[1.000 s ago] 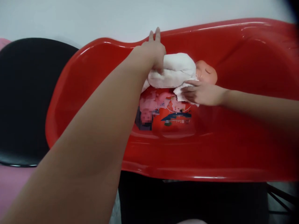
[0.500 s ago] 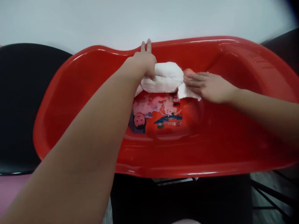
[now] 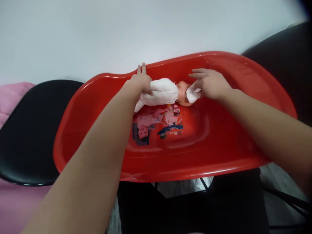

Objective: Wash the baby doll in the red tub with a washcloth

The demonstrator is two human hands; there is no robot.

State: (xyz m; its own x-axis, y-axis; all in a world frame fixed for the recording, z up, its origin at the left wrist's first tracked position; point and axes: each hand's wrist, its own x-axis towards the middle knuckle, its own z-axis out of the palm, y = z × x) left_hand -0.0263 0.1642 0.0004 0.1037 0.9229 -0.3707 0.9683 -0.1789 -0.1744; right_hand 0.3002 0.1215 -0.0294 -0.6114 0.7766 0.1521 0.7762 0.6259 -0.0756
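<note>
Left hand [image 3: 141, 82] holds doll [image 3: 162, 92] by its white-covered body; right hand [image 3: 211, 85] pinches white cloth [image 3: 192, 95] at doll's head [image 3: 181, 92]. Doll lies inside red tub [image 3: 231, 139], beside printed picture [image 3: 168, 125].

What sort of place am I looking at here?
Indoors, possibly a room set up for baby-care practice, though I can't be certain. A red baby-bath-like tub holds a doll with a soft white body, and a black chair-like piece stands beside it.
</note>
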